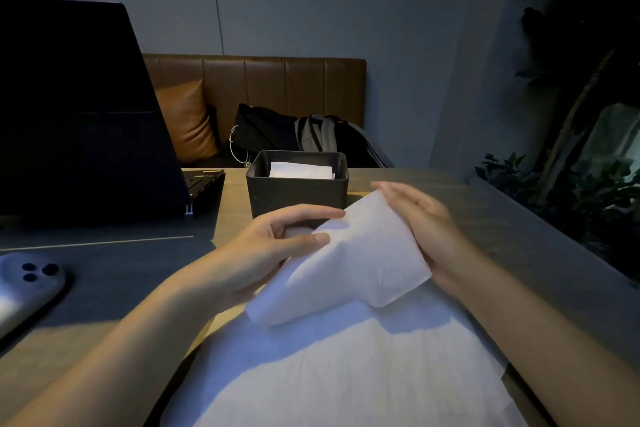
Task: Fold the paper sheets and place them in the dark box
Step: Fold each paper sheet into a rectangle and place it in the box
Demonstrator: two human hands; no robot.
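Closest to the near edge of the desk (pixel 502 215), a stack of white paper sheets (pixel 346 374) is laid out flat, running off the bottom of the view. Just above it, a folded sheet (pixel 349 260) is held up between both hands. It's pinched by the left hand (pixel 273 246), thumb on top and curled fingers behind the left edge. The right hand (pixel 426 222) is kept fairly flat, fingers nearly straight, pressed along the sheet's right side, so it's more supported than gripped there.

On the left, a phone (pixel 24 288) is parked camera-side up on a dark mat (pixel 114 274) near the left edge.

Right behind the hands, about mid-desk, the dark box (pixel 297 194) is set upright, with folded white paper (pixel 300 171) seen inside it. To its left, a dark laptop (pixel 76 114) is propped open with its back to the camera, and a keyboard (pixel 204 184) is tucked just behind it.

Past the far edge, a brown leather bench (pixel 270 83) is seen with a cushion (pixel 187 121) and a couple of bags (pixel 294 135) on it. Plants (pixel 571 184) are lined up along the right side.
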